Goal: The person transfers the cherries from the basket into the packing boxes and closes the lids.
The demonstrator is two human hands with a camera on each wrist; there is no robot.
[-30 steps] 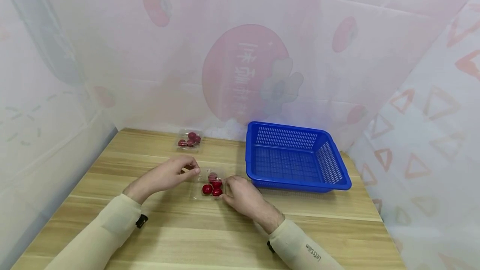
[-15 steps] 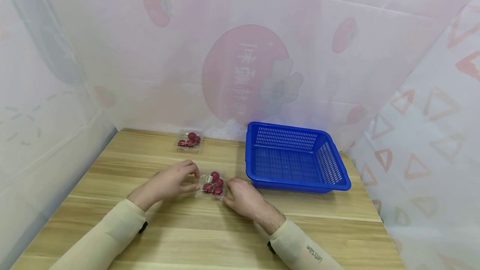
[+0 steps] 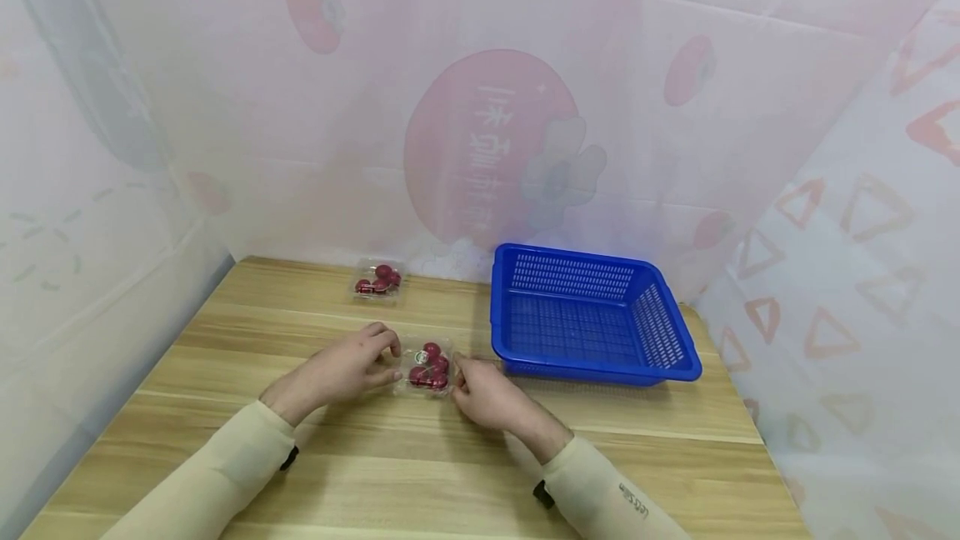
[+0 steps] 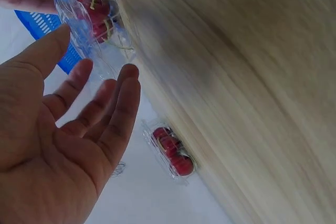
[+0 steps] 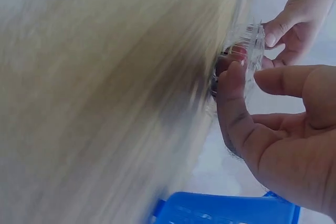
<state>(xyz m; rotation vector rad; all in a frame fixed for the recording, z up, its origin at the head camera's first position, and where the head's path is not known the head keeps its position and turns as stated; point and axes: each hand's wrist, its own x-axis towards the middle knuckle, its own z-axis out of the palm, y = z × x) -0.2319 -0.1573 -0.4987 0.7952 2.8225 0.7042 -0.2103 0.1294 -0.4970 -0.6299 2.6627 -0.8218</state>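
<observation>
A clear plastic clamshell box (image 3: 426, 363) of red cherries (image 4: 95, 11) with thin stems lies on the table between my hands, its lid down over the fruit. A small round label (image 3: 422, 357) shows on the lid. My left hand (image 3: 352, 367) is at the box's left side, fingers spread and gently bent, fingertips right at the edge. On the opposite side my right hand (image 3: 483, 392) pinches the box's edge between thumb (image 5: 278, 81) and bent fingers. In the right wrist view those fingers hide part of the box.
Farther back on the wooden table (image 3: 360, 473) stands a second clear box (image 3: 378, 280) of cherries. A blue plastic basket (image 3: 592, 373) with slotted walls sits to the right, beyond my right hand. A printed cloth wall (image 3: 337, 132) rises behind the table.
The box's lid has come down over the cherries, and its label now lies beside them. My left hand has shifted slightly to the right; my right hand stays at the right edge.
</observation>
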